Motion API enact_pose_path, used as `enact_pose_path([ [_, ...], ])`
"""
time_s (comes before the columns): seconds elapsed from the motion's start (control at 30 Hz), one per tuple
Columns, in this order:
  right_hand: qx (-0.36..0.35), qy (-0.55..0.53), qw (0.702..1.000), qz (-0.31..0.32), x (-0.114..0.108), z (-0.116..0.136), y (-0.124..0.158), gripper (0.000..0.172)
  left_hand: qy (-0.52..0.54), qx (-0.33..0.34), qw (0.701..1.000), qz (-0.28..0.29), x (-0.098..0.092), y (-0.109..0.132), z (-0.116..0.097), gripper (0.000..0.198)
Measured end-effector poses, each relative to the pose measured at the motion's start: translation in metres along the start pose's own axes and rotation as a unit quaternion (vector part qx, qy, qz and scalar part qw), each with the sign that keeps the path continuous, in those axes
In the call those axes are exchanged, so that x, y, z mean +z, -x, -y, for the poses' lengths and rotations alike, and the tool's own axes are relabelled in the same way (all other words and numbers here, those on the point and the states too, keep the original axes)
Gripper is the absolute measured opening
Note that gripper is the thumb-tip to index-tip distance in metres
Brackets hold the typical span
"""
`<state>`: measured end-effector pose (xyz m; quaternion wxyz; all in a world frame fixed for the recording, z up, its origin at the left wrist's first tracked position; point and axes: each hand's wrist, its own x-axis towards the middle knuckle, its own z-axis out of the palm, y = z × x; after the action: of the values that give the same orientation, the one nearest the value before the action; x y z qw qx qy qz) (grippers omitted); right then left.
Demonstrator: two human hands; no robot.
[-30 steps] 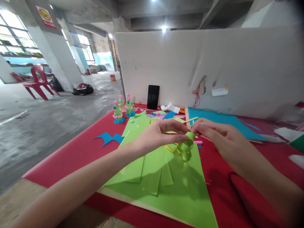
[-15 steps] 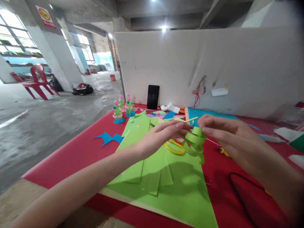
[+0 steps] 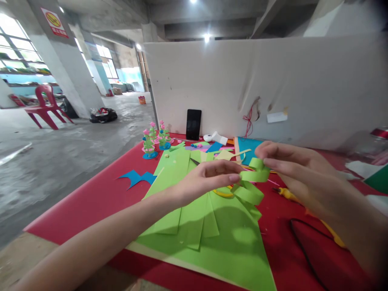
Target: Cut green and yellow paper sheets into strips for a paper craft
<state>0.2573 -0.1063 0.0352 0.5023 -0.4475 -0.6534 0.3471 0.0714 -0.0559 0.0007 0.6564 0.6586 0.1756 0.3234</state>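
A coiled green paper strip (image 3: 250, 194) hangs in the air between my two hands, its loops spreading downward. The fingertips of my right hand (image 3: 291, 165) pinch its top end. From the other side my left hand (image 3: 209, 178) holds an upper loop between thumb and fingers. Beneath them lie green paper sheets (image 3: 239, 250) with several cut green strips (image 3: 192, 226) on top. Scissors with yellow handles (image 3: 223, 193) rest there, partly hidden behind my left hand and the coil.
Small paper trees (image 3: 149, 145) with pink stars stand at the back left. Blue paper scraps (image 3: 138, 178) lie on the red tabletop (image 3: 87, 202). A black phone (image 3: 193, 124) leans on the white partition (image 3: 212, 81). At right is a yellow-handled tool (image 3: 286, 194) with a black cord (image 3: 303, 250).
The paper coil has stretched and opened into wider loops, moving slightly right. My left thumb has shifted onto a loop; my right hand keeps its pinch on the top.
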Motion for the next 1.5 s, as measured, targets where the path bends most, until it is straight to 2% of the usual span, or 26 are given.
enact_pose_path([
  [0.13,0.003,0.007,1.000,-0.002,0.005,0.008,-0.001,0.006,0.026,-0.012,1.000,0.004,0.000,0.000,0.002,0.023],
  [0.27,0.008,0.009,0.999,-0.030,0.009,0.014,-0.002,0.010,0.006,-0.025,1.000,-0.004,0.002,0.001,0.000,0.025],
  [0.53,-0.005,0.048,0.998,-0.039,0.007,0.014,0.000,0.014,-0.049,-0.004,0.998,-0.030,0.002,0.001,-0.006,0.019],
  [0.73,0.004,0.071,0.996,-0.055,0.008,0.014,-0.002,0.016,-0.043,0.015,0.998,-0.043,0.002,0.001,-0.006,0.016],
  [0.87,0.011,0.093,0.995,-0.024,0.006,0.013,-0.003,0.013,-0.043,0.019,0.998,-0.030,0.004,0.002,-0.006,0.013],
  [1.07,0.007,0.089,0.995,0.051,0.008,0.005,-0.001,0.008,-0.034,0.059,0.996,-0.061,0.005,0.000,-0.004,0.011],
  [1.17,0.008,0.087,0.994,0.072,0.009,0.003,-0.001,0.007,-0.029,0.044,0.997,-0.052,0.004,0.000,-0.004,0.011],
  [1.37,-0.003,0.101,0.994,0.046,0.007,0.004,-0.003,0.008,-0.057,0.037,0.997,-0.027,0.003,0.001,-0.004,0.016],
  [1.5,0.014,0.125,0.992,0.032,0.006,0.004,-0.002,0.009,-0.075,0.020,0.997,-0.030,0.002,0.000,-0.001,0.020],
])
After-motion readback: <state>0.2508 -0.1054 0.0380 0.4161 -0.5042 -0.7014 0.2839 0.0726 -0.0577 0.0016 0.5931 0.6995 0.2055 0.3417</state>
